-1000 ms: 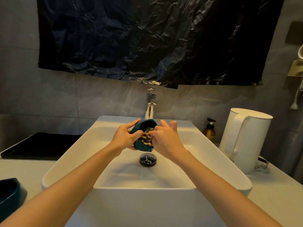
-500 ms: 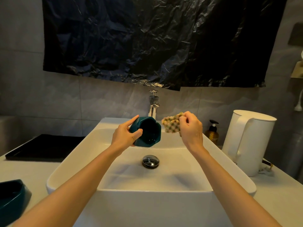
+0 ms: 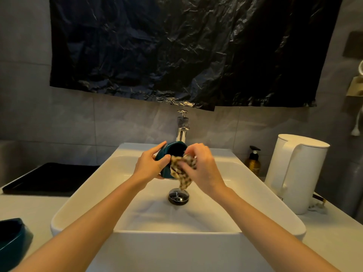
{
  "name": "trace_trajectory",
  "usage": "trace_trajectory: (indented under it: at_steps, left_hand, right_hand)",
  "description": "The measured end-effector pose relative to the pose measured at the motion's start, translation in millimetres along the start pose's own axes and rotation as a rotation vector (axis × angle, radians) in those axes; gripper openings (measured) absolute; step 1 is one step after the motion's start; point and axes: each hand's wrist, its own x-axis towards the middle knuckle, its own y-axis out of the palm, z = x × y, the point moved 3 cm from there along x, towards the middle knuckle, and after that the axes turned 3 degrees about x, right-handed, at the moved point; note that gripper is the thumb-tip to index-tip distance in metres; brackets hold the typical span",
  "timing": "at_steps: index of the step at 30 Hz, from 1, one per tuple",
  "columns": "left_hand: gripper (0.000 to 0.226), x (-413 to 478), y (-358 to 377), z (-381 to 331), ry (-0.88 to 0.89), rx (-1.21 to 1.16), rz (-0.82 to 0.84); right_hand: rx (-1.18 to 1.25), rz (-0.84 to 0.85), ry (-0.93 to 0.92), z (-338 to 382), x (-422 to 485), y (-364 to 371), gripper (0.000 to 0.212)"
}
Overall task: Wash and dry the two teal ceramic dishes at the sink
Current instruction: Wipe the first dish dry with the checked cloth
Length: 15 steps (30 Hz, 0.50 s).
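Over the white sink (image 3: 82, 195), my left hand (image 3: 150, 166) grips a small teal ceramic dish (image 3: 175, 149), tipped on its side with its opening toward my right hand. My right hand (image 3: 202, 169) holds a checkered cloth (image 3: 183, 172) and presses it against the dish's mouth; the cloth's lower corner hangs down above the drain. A second teal dish (image 3: 13, 238) stands on the counter at the lower left, partly cut off by the frame edge.
A chrome faucet (image 3: 182, 128) rises behind the dish, with the drain plug (image 3: 178, 196) below. A black tray (image 3: 51, 178) lies on the left counter. An amber pump bottle (image 3: 253, 163) and a white kettle (image 3: 296, 173) stand to the right. Black plastic sheeting covers the wall.
My right hand pulled the cloth out of the dish and away to the right, then brought it back against the dish's opening. My left hand kept its grip.
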Motion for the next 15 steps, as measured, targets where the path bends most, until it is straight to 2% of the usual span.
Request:
trace_trajectory:
  at_steps: [2, 4, 7, 9, 11, 15]
  left_hand:
    - [0.053, 0, -2, 0, -0.001, -0.002, -0.012]
    - [0.052, 1, -4, 1, -0.006, 0.003, -0.031]
    - [0.053, 1, -7, 3, -0.021, 0.012, -0.075]
    - [0.053, 1, -8, 3, -0.031, 0.016, -0.098]
    - [0.053, 2, -6, 4, -0.042, 0.000, -0.104]
    - [0.052, 2, -5, 2, -0.049, -0.015, -0.080]
  right_hand:
    - [-0.210, 0.119, -0.136, 4, -3, 7, 0.023]
    - [-0.287, 0.182, -0.201, 7, -3, 8, 0.019]
    - [-0.209, 0.429, -0.159, 4, -11, 13, 0.038]
    - [-0.220, 0.525, -0.148, 6, -16, 16, 0.052]
    - [-0.262, 0.490, -0.195, 11, -18, 21, 0.052]
    - [-0.409, 0.385, -0.319, 17, -13, 27, 0.033]
